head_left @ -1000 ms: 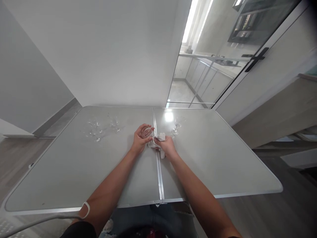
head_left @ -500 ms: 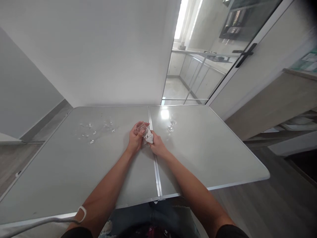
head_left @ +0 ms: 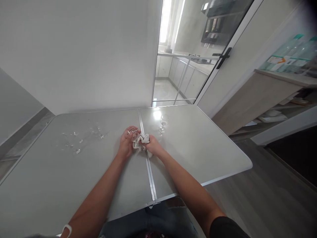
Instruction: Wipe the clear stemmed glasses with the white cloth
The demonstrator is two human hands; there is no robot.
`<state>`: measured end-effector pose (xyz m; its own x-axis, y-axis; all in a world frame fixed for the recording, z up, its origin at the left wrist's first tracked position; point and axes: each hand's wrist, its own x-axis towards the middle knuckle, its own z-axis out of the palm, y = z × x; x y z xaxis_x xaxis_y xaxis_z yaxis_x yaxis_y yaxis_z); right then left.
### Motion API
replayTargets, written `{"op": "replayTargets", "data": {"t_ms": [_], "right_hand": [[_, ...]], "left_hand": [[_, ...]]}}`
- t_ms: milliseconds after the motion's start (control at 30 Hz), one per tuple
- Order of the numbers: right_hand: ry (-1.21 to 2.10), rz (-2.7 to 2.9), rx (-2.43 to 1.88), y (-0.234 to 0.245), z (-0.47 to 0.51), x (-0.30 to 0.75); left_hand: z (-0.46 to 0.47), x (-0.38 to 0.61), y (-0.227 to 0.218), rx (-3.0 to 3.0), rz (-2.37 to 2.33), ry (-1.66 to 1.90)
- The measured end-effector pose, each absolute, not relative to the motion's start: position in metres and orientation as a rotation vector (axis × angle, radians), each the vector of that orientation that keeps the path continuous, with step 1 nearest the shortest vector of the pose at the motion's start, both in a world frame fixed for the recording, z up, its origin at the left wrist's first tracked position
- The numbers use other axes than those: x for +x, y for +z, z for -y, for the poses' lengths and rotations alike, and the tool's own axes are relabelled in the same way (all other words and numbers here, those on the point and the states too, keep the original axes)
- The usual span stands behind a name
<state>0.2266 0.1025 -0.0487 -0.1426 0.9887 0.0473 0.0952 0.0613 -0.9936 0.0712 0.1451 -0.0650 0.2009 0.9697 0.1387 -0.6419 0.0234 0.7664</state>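
My left hand (head_left: 126, 142) is wrapped round the bowl of a clear stemmed glass (head_left: 133, 132), near the table's middle seam. Beside it, my right hand (head_left: 154, 145) grips a bunched white cloth (head_left: 143, 138), which lies against the glass and hangs down a little. The stem and foot of the held glass are mostly hidden by the cloth and fingers. A second stemmed glass (head_left: 162, 124) stands upright on the table, just beyond my right hand. Several more clear glasses (head_left: 80, 141) are on the left half, their outlines hard to make out.
The pale table (head_left: 198, 148) has a metal seam (head_left: 150, 178) across its middle and stands against a white wall (head_left: 99, 59). A glass door with a black handle (head_left: 224, 58) is behind it. At the right, a wooden shelf (head_left: 247, 99) carries plastic bottles (head_left: 287, 54).
The view has turned to the right. The cloth has shifted from close against the glass's bowl to a looser bunch hanging lower, and my hands are slightly further apart.
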Motion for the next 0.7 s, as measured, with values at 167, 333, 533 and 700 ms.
{"op": "replayTargets", "data": {"t_ms": [167,333,533,700], "right_hand": [[0.481,1.511,-1.166,-0.040,-0.101,0.232],[0.621,1.377,-1.102,-0.038,-0.096,0.231],[0.575,1.591,-1.375,-0.057,-0.102,0.225],[0.396,1.911,-1.527,-0.061,-0.102,0.221]], "left_hand": [[-0.156,0.071,-0.071,0.815,-0.508,1.503],[-0.156,0.069,-0.069,0.835,-0.510,1.501],[-0.150,0.071,-0.065,0.967,-0.451,1.435],[-0.146,0.074,-0.065,1.026,-0.352,1.402]]}}
